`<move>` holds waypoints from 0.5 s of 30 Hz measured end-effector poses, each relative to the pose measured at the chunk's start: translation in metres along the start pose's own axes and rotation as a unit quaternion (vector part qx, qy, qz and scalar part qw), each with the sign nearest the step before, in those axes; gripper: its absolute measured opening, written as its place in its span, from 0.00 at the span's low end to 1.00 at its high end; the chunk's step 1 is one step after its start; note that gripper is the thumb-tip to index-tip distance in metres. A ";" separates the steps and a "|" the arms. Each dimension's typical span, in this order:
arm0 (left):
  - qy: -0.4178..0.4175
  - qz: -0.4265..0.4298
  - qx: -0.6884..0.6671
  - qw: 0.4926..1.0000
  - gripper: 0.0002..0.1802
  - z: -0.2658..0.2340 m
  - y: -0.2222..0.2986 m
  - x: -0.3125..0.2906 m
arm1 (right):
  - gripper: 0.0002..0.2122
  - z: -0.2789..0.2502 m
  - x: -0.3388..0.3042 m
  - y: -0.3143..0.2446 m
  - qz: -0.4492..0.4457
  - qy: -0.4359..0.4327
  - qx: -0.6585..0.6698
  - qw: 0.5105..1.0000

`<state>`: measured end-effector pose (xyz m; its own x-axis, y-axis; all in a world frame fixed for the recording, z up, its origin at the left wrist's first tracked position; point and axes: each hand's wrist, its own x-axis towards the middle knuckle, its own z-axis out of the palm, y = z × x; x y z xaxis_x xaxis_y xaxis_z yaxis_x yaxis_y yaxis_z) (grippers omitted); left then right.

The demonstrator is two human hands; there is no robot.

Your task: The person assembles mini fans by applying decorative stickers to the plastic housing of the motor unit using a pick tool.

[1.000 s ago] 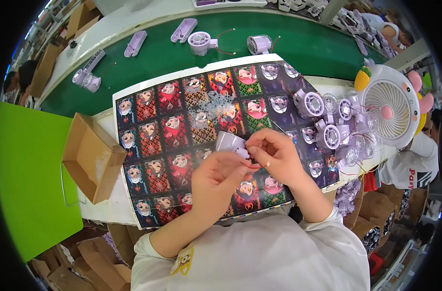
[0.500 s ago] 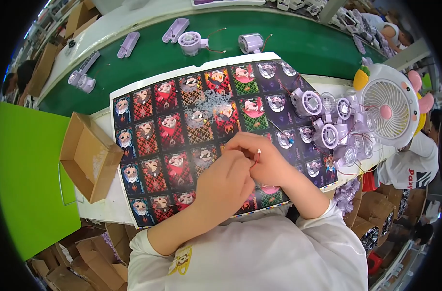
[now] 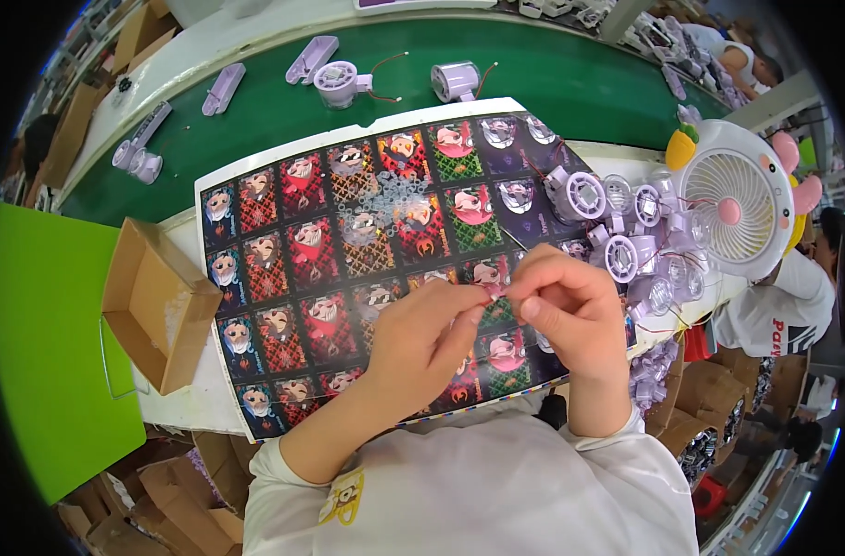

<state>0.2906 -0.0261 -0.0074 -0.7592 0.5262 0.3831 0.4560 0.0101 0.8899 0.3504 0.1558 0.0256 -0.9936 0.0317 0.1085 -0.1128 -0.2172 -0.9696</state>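
nearest, against the near edge of the printed sheet (image 3: 279, 324), a white-sleeved torso leans in, and open cartons (image 3: 710, 394) stand below the sheet's right corner. over the sheet's near half both hands meet, well short of its far edge: the left hand (image 3: 420, 343) is curled, thumb and forefinger drawn in to pinch a tiny pale piece (image 3: 494, 294), too blurred to name, which sits at those fingertips, just left of the right hand (image 3: 571, 310). the right thumb and fingers are bent close together, but whether they grip anything i cannot tell; the inside of the left hand's curl is hidden. a heap of lilac fan housings (image 3: 619, 259), mixed with clear domes and loose red wires, crowds the sheet's right side, just beside the right hand. left of the sheet stand an open cardboard tray (image 3: 198, 324) and, past it, a lime-green board (image 3: 51, 352). small clear rings (image 3: 385, 199) lie scattered on the sheet's far half. right of the sheet, behind the heap, stands a white desk fan (image 3: 733, 213) with pink ears. beyond the sheet's far edge, a green belt (image 3: 218, 139) carries wired lilac motor housings (image 3: 337, 85) and long lilac shells (image 3: 311, 60).
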 end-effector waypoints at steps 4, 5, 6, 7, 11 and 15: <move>-0.026 0.014 -0.016 0.999 0.09 -0.001 0.001 -0.001 | 0.04 -0.001 0.000 -0.003 0.116 0.014 0.034 0.992; -0.026 0.013 -0.016 0.999 0.09 -0.002 0.000 0.000 | 0.04 -0.002 0.000 -0.002 0.118 0.014 0.035 0.992; -0.030 0.020 -0.018 0.999 0.09 -0.002 -0.001 0.000 | 0.04 -0.003 0.001 -0.001 0.140 -0.006 0.080 0.987; -0.035 0.027 -0.021 0.999 0.09 -0.002 -0.002 0.000 | 0.03 -0.004 0.001 0.000 0.163 -0.026 0.125 0.978; -0.037 0.006 -0.023 0.999 0.08 -0.001 0.000 0.000 | 0.03 -0.003 0.000 0.006 0.159 -0.025 0.160 0.974; -0.026 0.027 -0.031 0.999 0.10 0.000 -0.005 0.001 | 0.04 0.010 -0.001 0.004 0.104 0.040 0.043 0.993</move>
<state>0.2877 -0.0261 -0.0115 -0.7089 0.5678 0.4184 0.4646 -0.0703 0.8827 0.3509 0.1453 0.0240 -0.9920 0.0538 -0.1141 0.0921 -0.3089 -0.9466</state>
